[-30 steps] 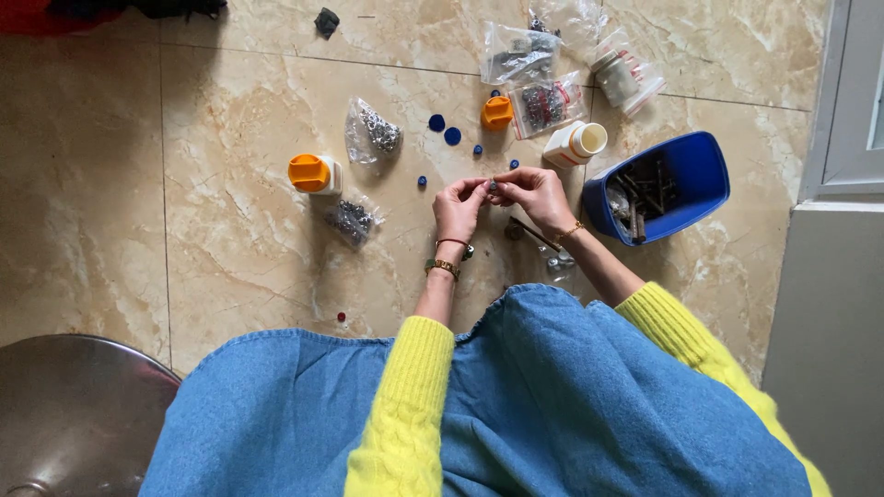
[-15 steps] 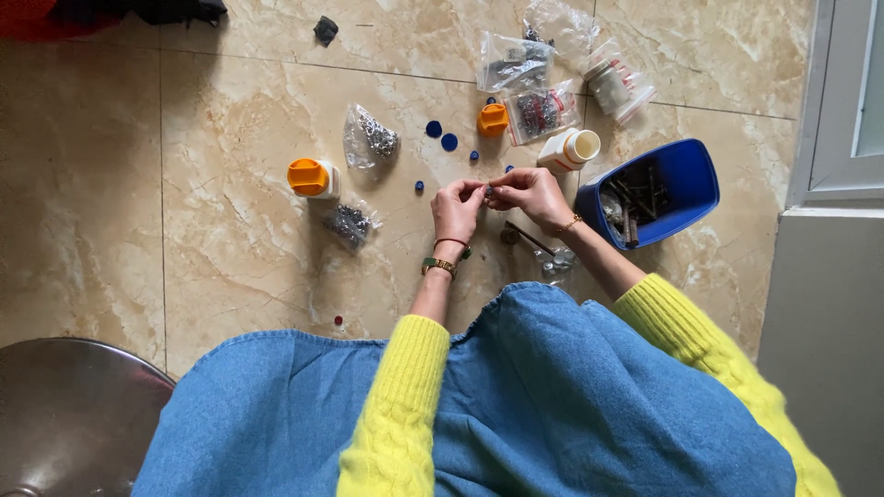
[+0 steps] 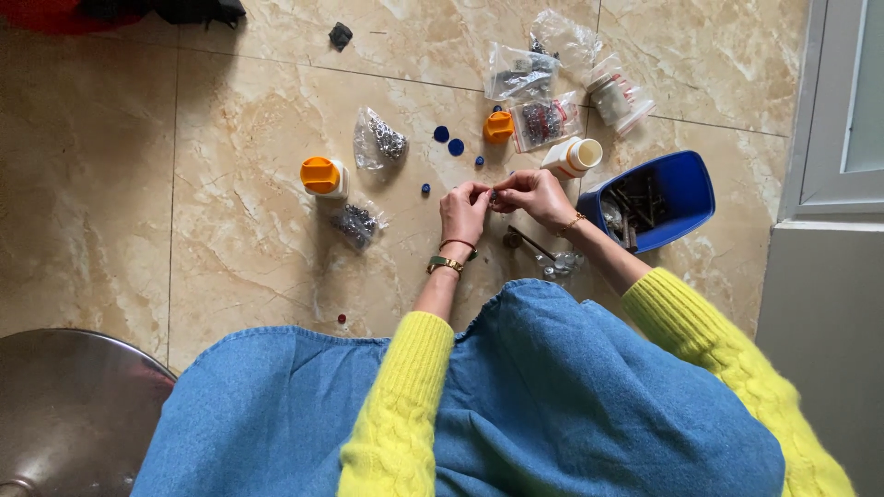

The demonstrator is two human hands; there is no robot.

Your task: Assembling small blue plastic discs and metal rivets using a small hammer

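Marble floor (image 3: 230,239), blue bin (image 3: 686,189) perhaps holding screws

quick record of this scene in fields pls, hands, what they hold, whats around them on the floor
left hand: left hand pinches a small dark part at its fingertips
right hand: right hand meets the left on the same part
surface: tiled floor
right of hands: blue bin with dark metal pieces
beyond hands: white bottle, clear bags, blue caps
left of hands: orange-capped bottle, bags of small metal parts
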